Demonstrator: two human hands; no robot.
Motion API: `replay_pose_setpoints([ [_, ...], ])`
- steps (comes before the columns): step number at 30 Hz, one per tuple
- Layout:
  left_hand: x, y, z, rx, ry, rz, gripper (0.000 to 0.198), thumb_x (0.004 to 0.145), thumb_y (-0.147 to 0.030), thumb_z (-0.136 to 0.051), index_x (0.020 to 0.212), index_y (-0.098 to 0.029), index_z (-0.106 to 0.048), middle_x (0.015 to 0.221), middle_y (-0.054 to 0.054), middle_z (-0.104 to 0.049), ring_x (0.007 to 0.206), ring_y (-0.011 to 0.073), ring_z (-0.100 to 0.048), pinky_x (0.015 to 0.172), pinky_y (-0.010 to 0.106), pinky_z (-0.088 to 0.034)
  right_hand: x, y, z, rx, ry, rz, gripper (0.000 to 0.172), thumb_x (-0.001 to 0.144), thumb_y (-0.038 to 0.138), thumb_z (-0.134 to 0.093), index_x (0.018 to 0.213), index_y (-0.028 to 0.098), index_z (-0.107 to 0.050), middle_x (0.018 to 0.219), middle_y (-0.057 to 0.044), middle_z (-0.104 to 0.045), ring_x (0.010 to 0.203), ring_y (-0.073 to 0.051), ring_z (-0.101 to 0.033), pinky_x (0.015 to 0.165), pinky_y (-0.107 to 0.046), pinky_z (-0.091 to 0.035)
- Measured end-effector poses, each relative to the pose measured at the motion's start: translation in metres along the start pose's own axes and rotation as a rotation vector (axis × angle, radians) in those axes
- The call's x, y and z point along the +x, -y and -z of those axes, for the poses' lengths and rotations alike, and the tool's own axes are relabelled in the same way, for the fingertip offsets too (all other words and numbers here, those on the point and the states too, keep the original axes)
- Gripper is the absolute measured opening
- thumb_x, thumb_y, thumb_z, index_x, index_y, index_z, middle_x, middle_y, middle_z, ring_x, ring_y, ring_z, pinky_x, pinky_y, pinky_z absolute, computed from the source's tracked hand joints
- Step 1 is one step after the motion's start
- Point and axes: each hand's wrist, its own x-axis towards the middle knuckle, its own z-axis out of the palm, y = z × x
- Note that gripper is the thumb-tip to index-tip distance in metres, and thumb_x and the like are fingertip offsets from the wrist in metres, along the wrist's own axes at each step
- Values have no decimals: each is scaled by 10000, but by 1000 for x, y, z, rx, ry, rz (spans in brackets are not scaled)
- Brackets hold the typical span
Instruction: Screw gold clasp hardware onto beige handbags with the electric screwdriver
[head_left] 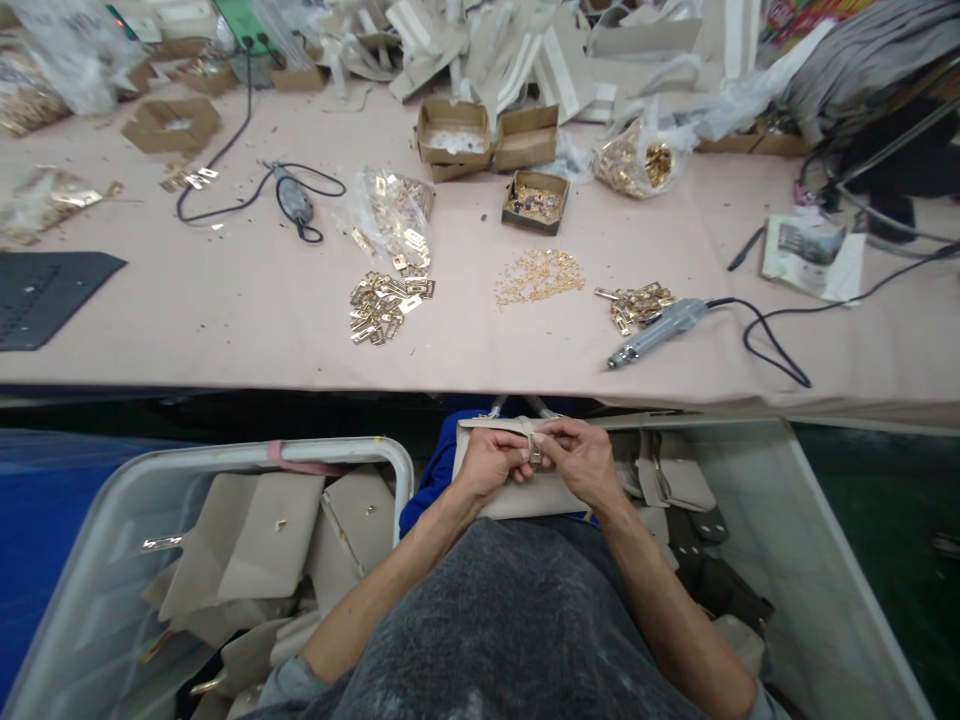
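Observation:
A beige bag (525,495) lies on my lap, below the table's front edge. Both hands are closed over its strap at the top middle. My left hand (491,460) pinches the strap from the left. My right hand (581,458) pinches it from the right, and a small metal clasp (535,452) shows between the fingertips. On the table ahead lie an electric screwdriver (656,332), a heap of gold clasp plates (382,305), a scatter of small gold screws (538,276) and another heap of gold fittings (637,303).
A clear bin (225,460) at my left holds several beige bags. Another bin (787,520) at my right holds beige and dark pieces. Farther back are small cardboard boxes (454,130), plastic bags of gold hardware (634,160), a second corded tool (295,200) and a dark mat (45,295).

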Motion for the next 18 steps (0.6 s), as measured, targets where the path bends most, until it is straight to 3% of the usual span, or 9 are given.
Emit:
replay_pose_setpoints([
  [11, -3, -6, 0, -20, 38, 46, 270, 622, -289, -800, 734, -46, -765, 623, 133, -681, 460, 127, -573, 425, 178, -438, 2, -4, -2, -48, 7, 34, 229, 873, 389, -753, 891, 161, -738, 754, -44, -648, 563, -162, -577, 492, -230, -451],
  [18, -6, -1, -11, -19, -148, 16, 269, 625, -315, -799, 638, -65, -702, 539, 103, -638, 383, 112, -502, 342, 170, -371, -3, -2, -8, -26, -57, -117, 363, 808, 509, -785, 886, 158, -731, 736, -75, -669, 568, -209, -603, 472, -255, -469],
])
